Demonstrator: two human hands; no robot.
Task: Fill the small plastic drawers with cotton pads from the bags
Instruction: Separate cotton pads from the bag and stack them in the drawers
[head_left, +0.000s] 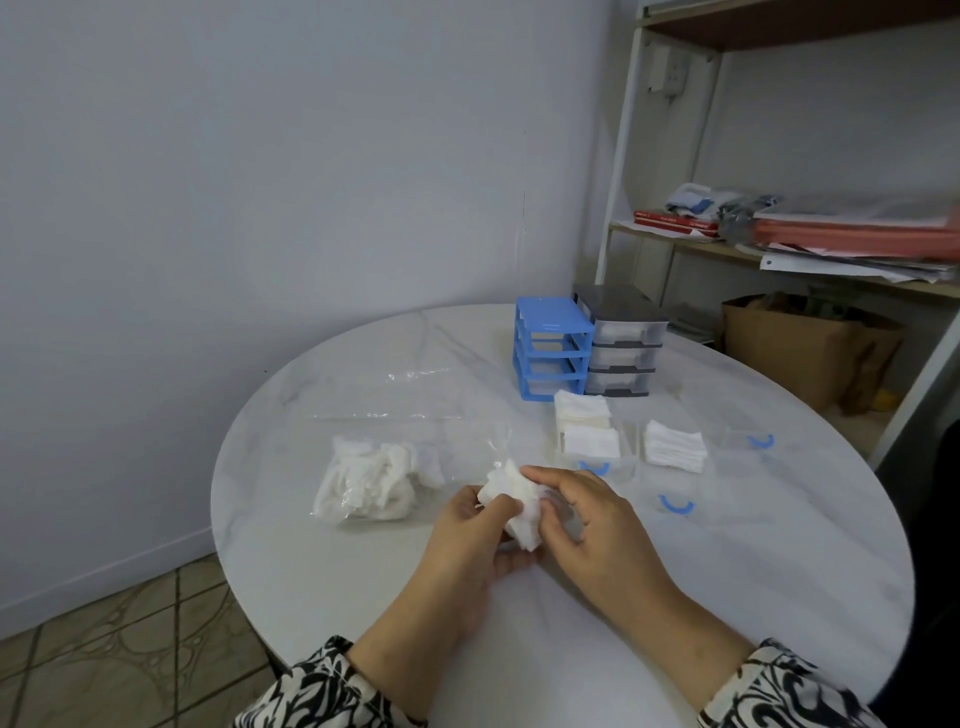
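My left hand (462, 540) and my right hand (592, 525) both hold a bunch of white cotton pads (511, 501) over the middle of the table. Left of them lies a clear bag (374, 480) with more pads in it. Three clear drawers with blue handles stand on the table to the right: one (589, 441) holds two stacks of pads, one (672, 447) holds one stack, and one (756, 439) looks bare. Behind them stand the blue drawer frame (550, 345) and a grey drawer unit (621, 340).
A flat clear plastic bag (410, 395) lies behind the filled bag. The round white table's edge (244, 561) curves near on the left. A shelf rack (779, 239) with papers and a cardboard box (800, 343) stand to the right of the table.
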